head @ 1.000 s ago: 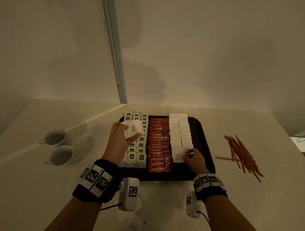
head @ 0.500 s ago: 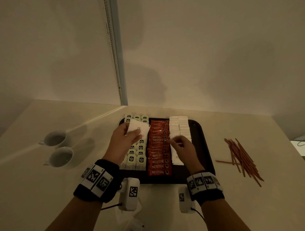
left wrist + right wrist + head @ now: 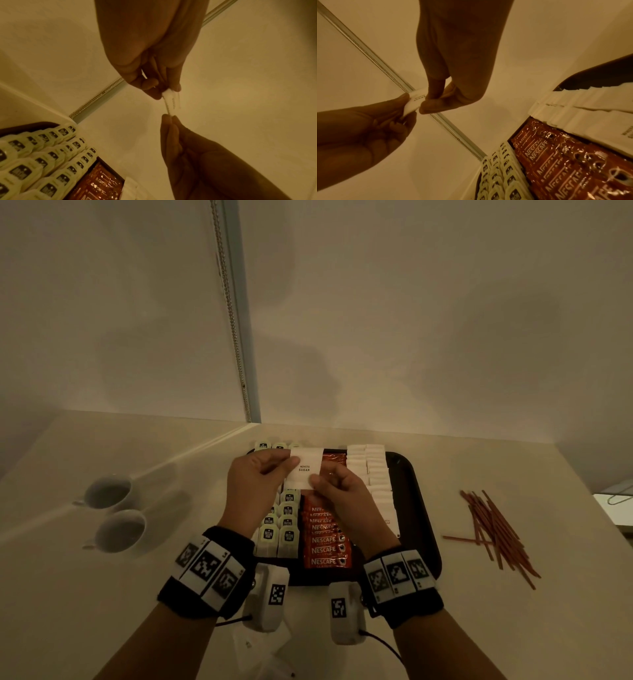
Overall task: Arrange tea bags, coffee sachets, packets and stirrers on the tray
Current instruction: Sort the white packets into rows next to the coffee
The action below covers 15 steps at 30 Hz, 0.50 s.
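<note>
Black tray (image 3: 424,508) holds tea bags (image 3: 278,529), coffee sachets (image 3: 323,549), sugar packets (image 3: 375,470).

Two white cups (image 3: 114,513) on table (image 3: 102,594)

Free room and obstacles. Tea bags (image 3: 278,529), coffee sachets (image 3: 325,549) and sugar packets (image 3: 375,474) cover the tray (image 3: 419,508) in rows; a bare strip of tray runs along its right side. Both hands, left hand (image 3: 255,484) and right hand (image 3: 342,498), hang above the rows. Open tabletop (image 3: 445,628) lies between tray and stirrers (image 3: 496,529); two cups (image 3: 113,511) stand left, with open tabletop between them and the tray.
</note>
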Each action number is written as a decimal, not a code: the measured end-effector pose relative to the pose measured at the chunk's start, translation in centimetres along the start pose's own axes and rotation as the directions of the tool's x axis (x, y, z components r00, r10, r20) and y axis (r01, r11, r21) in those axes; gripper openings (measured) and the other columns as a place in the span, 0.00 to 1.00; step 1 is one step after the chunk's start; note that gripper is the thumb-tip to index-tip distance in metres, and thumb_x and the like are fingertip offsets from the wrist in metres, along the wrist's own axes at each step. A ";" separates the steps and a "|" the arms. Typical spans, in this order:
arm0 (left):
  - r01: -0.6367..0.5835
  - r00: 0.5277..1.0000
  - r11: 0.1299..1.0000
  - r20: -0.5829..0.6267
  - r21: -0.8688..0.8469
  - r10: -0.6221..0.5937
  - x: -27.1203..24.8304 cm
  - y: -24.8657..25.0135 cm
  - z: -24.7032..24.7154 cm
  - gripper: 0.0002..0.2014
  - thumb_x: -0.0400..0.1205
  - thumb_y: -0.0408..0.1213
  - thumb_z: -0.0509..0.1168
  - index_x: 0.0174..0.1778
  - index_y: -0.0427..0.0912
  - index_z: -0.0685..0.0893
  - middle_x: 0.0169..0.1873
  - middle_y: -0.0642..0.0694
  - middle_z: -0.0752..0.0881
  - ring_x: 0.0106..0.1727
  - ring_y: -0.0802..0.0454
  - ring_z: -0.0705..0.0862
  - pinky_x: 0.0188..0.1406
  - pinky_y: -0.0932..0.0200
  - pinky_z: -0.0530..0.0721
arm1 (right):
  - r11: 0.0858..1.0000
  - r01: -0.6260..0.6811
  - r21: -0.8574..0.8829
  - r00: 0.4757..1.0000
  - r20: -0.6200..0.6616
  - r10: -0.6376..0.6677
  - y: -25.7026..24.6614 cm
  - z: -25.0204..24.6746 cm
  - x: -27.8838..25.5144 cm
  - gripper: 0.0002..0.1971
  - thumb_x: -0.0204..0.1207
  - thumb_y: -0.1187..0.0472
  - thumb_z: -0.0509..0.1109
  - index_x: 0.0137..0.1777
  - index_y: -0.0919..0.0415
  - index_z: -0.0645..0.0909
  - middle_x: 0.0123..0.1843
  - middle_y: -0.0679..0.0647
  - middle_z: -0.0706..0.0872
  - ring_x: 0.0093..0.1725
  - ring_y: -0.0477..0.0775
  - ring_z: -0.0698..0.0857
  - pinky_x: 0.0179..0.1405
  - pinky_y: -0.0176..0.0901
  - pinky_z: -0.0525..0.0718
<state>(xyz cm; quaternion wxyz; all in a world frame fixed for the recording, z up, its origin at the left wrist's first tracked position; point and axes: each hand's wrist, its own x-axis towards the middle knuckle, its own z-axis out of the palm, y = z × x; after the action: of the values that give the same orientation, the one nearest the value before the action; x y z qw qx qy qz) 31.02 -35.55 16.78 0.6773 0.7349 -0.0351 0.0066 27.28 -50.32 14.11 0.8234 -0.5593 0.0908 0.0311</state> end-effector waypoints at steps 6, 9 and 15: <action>-0.015 1.000 0.996 0.025 0.085 0.013 0.0 -0.2 0.4 0.07 0.75 0.35 0.74 0.48 0.43 0.90 0.40 0.51 0.91 0.43 0.55 0.90 0.50 0.54 0.88 | 0.999 0.028 -0.038 0.999 -0.035 -0.030 0.0 -0.4 0.1 0.05 0.78 0.67 0.67 0.51 0.63 0.83 0.49 0.58 0.88 0.47 0.54 0.88 0.45 0.42 0.87; -0.012 0.995 0.990 0.095 0.138 -0.001 -0.2 0.0 0.5 0.10 0.75 0.38 0.74 0.51 0.48 0.87 0.45 0.53 0.89 0.48 0.56 0.88 0.52 0.54 0.87 | 0.995 0.015 -0.100 0.998 -0.053 -0.020 -0.1 -1.9 -0.1 0.05 0.78 0.66 0.67 0.50 0.61 0.83 0.49 0.57 0.88 0.47 0.56 0.88 0.50 0.49 0.88; 0.023 0.963 0.957 0.249 0.289 -0.098 -2.4 -0.9 -5.0 0.07 0.79 0.42 0.68 0.52 0.54 0.85 0.46 0.58 0.88 0.46 0.59 0.87 0.43 0.64 0.83 | 0.926 -0.088 -0.366 0.939 -0.341 -0.045 0.9 -10.4 -1.0 0.06 0.80 0.66 0.65 0.53 0.63 0.80 0.53 0.57 0.87 0.52 0.53 0.87 0.45 0.38 0.85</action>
<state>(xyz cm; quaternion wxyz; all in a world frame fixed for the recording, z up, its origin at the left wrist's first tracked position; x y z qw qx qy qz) 28.84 -30.42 16.11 0.5542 0.8195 -0.0999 -0.1060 25.02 -59.59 9.78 0.6718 -0.7024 0.2314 -0.0409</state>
